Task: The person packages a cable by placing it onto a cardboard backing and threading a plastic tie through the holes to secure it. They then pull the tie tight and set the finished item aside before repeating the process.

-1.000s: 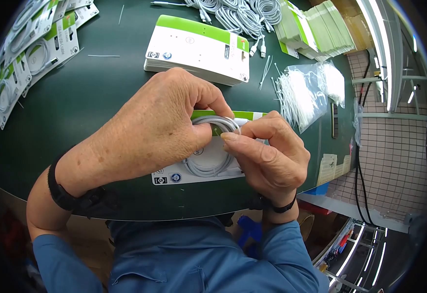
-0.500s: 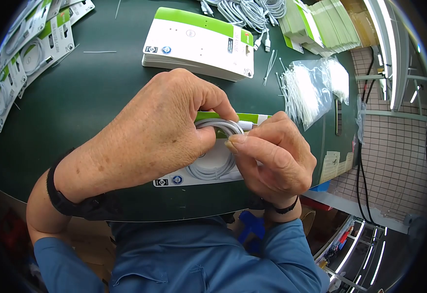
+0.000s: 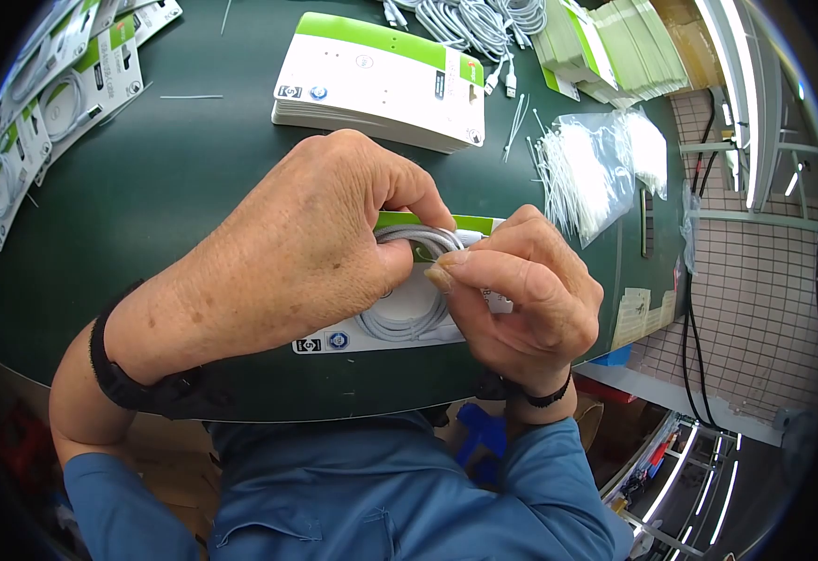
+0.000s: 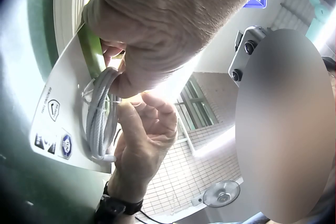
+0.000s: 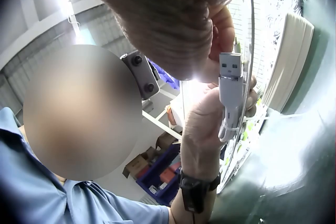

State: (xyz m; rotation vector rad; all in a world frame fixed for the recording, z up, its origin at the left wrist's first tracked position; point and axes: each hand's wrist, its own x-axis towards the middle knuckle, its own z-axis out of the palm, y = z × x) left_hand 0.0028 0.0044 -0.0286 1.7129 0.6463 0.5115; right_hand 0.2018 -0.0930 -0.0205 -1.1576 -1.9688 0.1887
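Observation:
A coiled light-grey USB cable (image 3: 399, 329) lies against a white and green retail card (image 3: 367, 348) held low over the front of the table. My left hand (image 3: 325, 220) grips the coil's upper part, thumb inside the loop and index finger at the card's green top edge. On the coil's right side, the thumb and index finger of my right hand (image 3: 526, 290) pinch a thin white cable tie at the strands; its pinched end is mostly hidden. The right wrist view shows the white USB plug (image 5: 231, 95) in front of the card, and a tie tail (image 5: 286, 115) sticking out behind.
A stack of cards (image 3: 371, 84) stands just beyond my hands. Loose cable ties in a clear bag (image 3: 591, 178) lie to the right. Bundled cables (image 3: 465, 33) and more cards (image 3: 629, 51) sit at the back. Carded cables (image 3: 63, 103) pile up at far left.
The head view has shifted slightly. My right fingers stay at the coil's right side with small pinching movements, while the left hand keeps its grip on the coil and card.

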